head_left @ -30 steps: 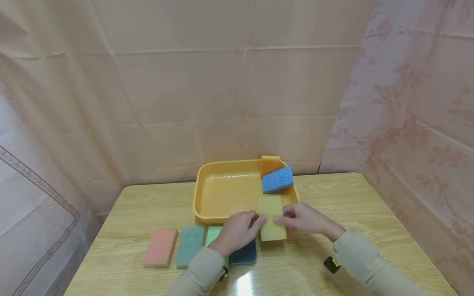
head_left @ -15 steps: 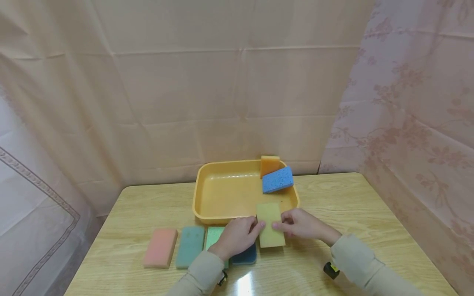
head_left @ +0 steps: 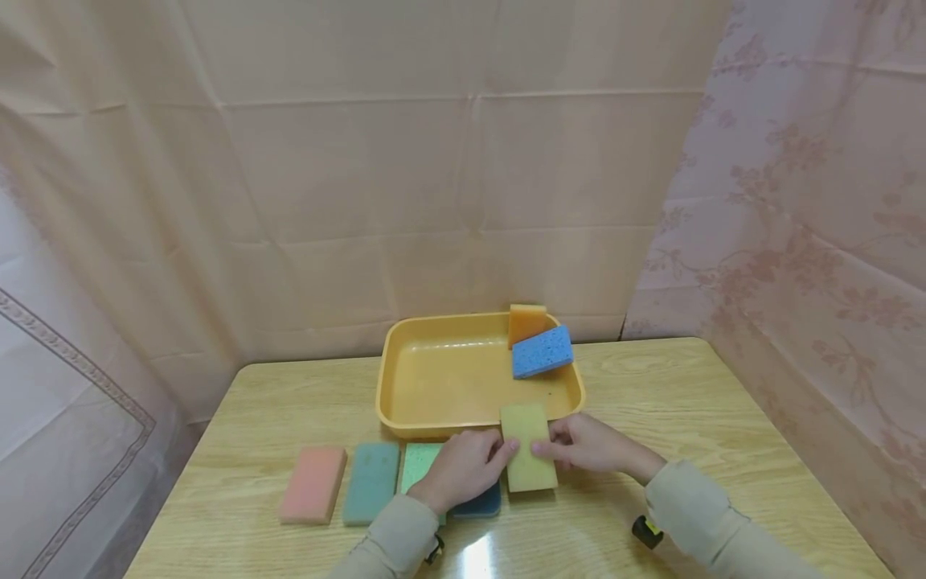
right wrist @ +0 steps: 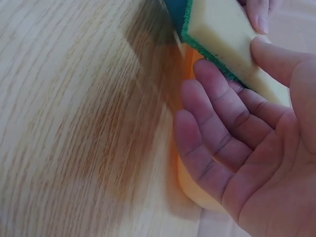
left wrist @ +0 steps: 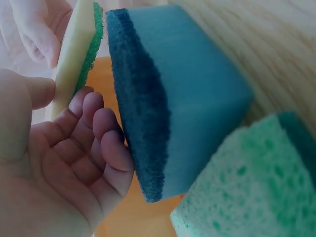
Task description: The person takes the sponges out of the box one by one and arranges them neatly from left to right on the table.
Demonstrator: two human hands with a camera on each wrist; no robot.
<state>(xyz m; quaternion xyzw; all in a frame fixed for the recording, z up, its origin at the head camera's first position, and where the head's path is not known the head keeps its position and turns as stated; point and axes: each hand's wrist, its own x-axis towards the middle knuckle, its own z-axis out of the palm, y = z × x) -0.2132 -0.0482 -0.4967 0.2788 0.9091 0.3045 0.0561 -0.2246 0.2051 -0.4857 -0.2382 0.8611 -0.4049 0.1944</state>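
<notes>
A yellow sponge (head_left: 527, 462) with a green scouring layer underneath is held between both hands, above the table in front of the tray's near right corner. The left hand (head_left: 463, 465) pinches its left edge, thumb on the yellow face and fingers behind. From the other side the right hand (head_left: 596, 444) pinches the right edge in the same way. In the left wrist view, a dark blue sponge (left wrist: 187, 94) and a light green sponge (left wrist: 247, 182) lie close by the left hand's fingers. The green scouring layer (right wrist: 212, 58) shows beneath the yellow foam in the right wrist view.
A yellow tray (head_left: 448, 425) stands behind the hands. A blue sponge (head_left: 542, 351) and an orange sponge (head_left: 526, 323) lean at its right end. Pink (head_left: 313, 485) and teal (head_left: 372, 483) sponges lie at the left of the row on the wooden table (head_left: 231, 482).
Both hands have lowered the yellow sponge slightly toward the person, away from the tray. The other sponges and the tray have stayed put.
</notes>
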